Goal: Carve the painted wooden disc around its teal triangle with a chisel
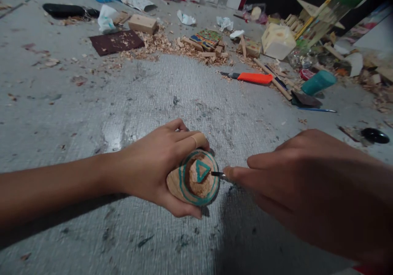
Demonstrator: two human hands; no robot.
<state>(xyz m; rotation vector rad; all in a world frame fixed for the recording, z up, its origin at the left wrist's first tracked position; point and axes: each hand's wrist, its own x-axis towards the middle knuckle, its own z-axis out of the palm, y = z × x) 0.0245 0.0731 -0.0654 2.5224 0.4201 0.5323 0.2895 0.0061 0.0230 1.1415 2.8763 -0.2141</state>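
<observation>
My left hand [153, 168] is wrapped around a round wooden piece [193, 181] and holds it down on the grey work surface [92, 103]. The wood's end face is marked with teal rings and a teal triangle on a raised carved core. A strip of tape circles the left index finger. My right hand [307, 181] pinches a small carving tool [218, 174] whose dark tip touches the right side of the triangle. Most of the tool is hidden inside my fingers.
Behind lie an orange-handled knife [251, 77], a teal cylinder [317, 82], wood shavings [162, 46], small wooden blocks [143, 23], a dark sandpaper sheet [116, 41], a pale carved block [278, 41] and a black object [375, 136] at the right.
</observation>
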